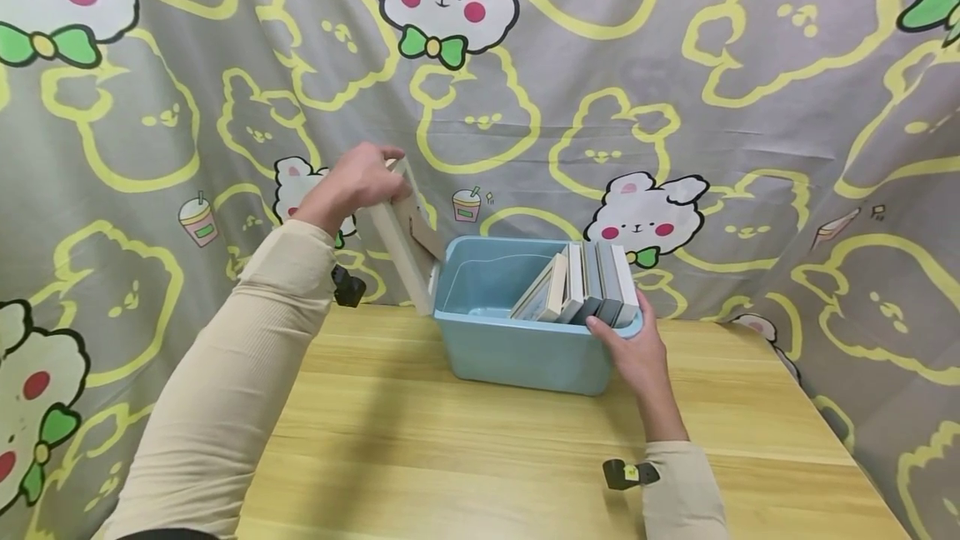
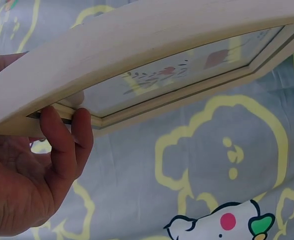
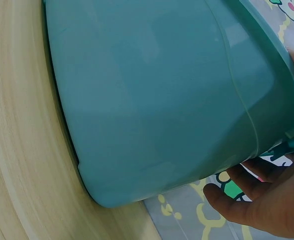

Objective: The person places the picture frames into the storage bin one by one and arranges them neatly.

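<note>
My left hand (image 1: 367, 179) grips a cream picture frame (image 1: 401, 248) by its top end. The frame stands tilted at the left end of a blue plastic bin (image 1: 525, 357), its lower end beside the rim. In the left wrist view, the fingers curl over the border of the picture frame (image 2: 137, 45), and a faint floral print shows behind its glass. My right hand (image 1: 637, 348) holds the bin's right end, thumb over the rim. Several picture frames (image 1: 588, 282) lean upright inside the bin's right half. In the right wrist view, fingers (image 3: 231, 205) reach under the rim.
The bin sits on a light wooden table (image 1: 450, 457) near its back edge. Behind it hangs a grey curtain (image 1: 495, 98) with cartoon prints. A thin pale strand (image 1: 495, 258) runs along the bin's inner wall. Black wrist cameras (image 1: 628, 474) sit on both forearms.
</note>
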A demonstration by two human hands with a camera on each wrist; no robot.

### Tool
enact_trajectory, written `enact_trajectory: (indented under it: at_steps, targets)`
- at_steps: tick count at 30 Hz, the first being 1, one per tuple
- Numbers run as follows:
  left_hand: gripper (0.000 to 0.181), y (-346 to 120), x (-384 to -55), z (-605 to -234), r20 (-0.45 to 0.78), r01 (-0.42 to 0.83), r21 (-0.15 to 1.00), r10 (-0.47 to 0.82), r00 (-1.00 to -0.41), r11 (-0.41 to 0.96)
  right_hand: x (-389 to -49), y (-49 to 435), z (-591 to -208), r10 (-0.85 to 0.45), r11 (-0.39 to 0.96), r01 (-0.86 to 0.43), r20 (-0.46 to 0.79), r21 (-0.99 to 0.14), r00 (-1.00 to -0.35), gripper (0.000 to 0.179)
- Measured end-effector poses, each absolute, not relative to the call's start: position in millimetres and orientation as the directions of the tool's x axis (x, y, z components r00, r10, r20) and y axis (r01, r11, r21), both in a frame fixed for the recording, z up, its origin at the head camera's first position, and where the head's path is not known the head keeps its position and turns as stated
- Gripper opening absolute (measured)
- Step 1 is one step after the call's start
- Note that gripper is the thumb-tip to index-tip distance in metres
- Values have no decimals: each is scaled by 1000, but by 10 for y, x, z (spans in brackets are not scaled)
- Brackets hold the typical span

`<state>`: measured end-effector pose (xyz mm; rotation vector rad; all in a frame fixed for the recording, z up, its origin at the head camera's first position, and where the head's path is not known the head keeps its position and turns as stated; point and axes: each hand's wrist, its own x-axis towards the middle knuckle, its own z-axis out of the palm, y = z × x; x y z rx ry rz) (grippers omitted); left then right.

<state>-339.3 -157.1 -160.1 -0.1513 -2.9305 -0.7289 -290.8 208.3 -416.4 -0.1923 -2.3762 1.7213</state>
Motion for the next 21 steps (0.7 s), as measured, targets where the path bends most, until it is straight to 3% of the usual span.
enact_trajectory:
  at_steps: [21]
  targets:
    - [84, -1184, -3540, -1714, 180, 141, 574, 44, -983, 807, -2892, 2075, -4141, 222, 317, -10, 85, -948, -971, 105]
